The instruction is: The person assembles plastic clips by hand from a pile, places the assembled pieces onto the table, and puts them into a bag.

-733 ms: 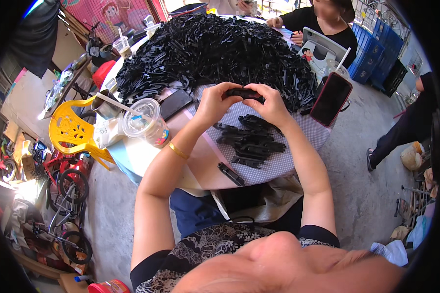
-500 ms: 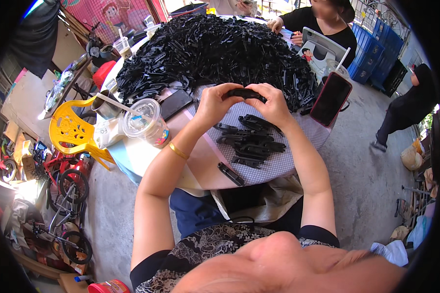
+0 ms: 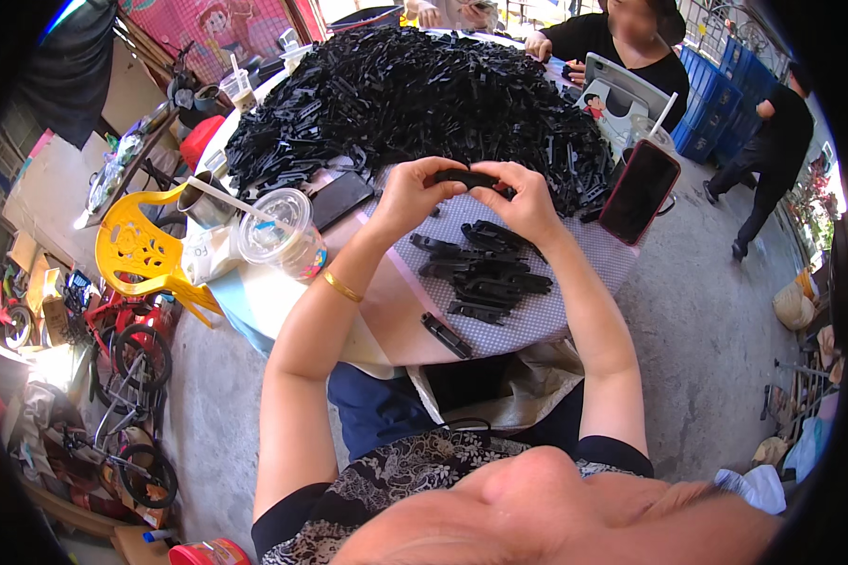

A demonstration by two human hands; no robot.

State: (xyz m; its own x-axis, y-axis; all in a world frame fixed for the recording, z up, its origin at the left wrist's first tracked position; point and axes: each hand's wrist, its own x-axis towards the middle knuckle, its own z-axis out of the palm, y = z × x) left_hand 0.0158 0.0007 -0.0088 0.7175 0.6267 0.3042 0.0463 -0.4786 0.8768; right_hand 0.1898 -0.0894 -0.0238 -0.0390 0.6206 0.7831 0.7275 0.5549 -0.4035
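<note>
Between my two hands is a narrow black plastic part (image 3: 465, 177), held level above the table. My left hand (image 3: 413, 196) pinches its left end, and my right hand (image 3: 522, 201) grips the right end, thumb and fingers closed on it. Below my hands lies a small group of similar black parts (image 3: 485, 273) on the dotted tablecloth. One more black part (image 3: 446, 335) rests alone near the table's front edge. Just beyond my hands rises a big heap of black plastic parts (image 3: 415, 104).
Left on the table are a lidded plastic cup (image 3: 278, 235) with a straw and a dark flat phone-like slab (image 3: 341, 201). A red-edged phone (image 3: 639, 192) leans upright at the right. Another person (image 3: 636, 56) sits across the table; a yellow chair (image 3: 139, 240) stands left.
My hands keep hold of the part, with only slight shifts of the fingers. At the right, a walking person in black has moved farther back.
</note>
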